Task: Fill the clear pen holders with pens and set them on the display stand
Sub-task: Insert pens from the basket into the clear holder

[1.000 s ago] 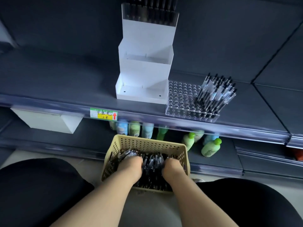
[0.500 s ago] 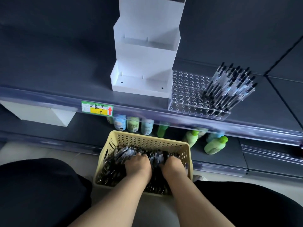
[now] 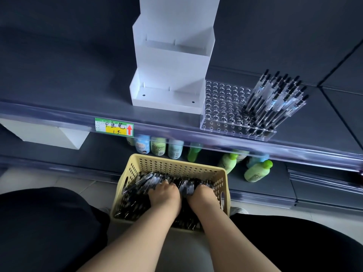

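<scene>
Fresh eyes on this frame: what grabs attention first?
Both bare hands, left hand and right hand, dig into the yellow perforated plastic basket of black pens low in the centre. Above, the white stepped display stand sits on the dark shelf, beside the clear pen holder filled only at its right.

Green bottles (image 3: 258,170) and jars (image 3: 158,146) stand on the lower shelf (image 3: 102,154); a price tag (image 3: 114,127) sits on the upper shelf's front edge.
</scene>
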